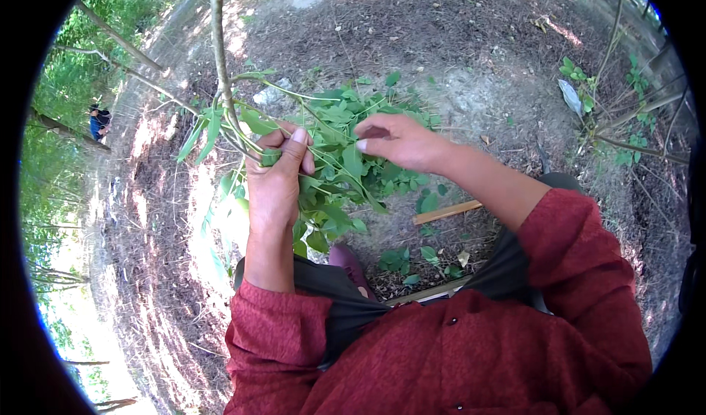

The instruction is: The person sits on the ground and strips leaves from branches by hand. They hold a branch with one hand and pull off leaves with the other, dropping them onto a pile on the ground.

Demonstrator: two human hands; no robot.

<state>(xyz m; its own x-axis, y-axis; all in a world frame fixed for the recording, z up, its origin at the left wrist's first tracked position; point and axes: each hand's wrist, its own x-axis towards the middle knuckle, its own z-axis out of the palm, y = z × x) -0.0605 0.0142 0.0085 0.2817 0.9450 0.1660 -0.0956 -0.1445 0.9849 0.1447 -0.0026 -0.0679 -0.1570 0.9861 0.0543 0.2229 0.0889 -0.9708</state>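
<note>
A leafy green branch (234,113) runs down from the top of the view into my left hand (278,172). That hand is closed around its thin stems, with the thumb pressed on top and a leaf sticking out beside it. My right hand (404,144) hovers over the green leaves (351,161) to the right. Its fingers are bent, and a gap shows between thumb and forefinger. A pile of leafy cuttings (401,110) lies on the ground beneath and beyond both hands.
A flat wooden strip (447,213) lies near my right knee. Loose leaves (396,260) are scattered between my feet, by a purple shoe (351,268). Thin trunks and a sapling (638,113) stand at the right. Far left, a person (98,122) is among trees.
</note>
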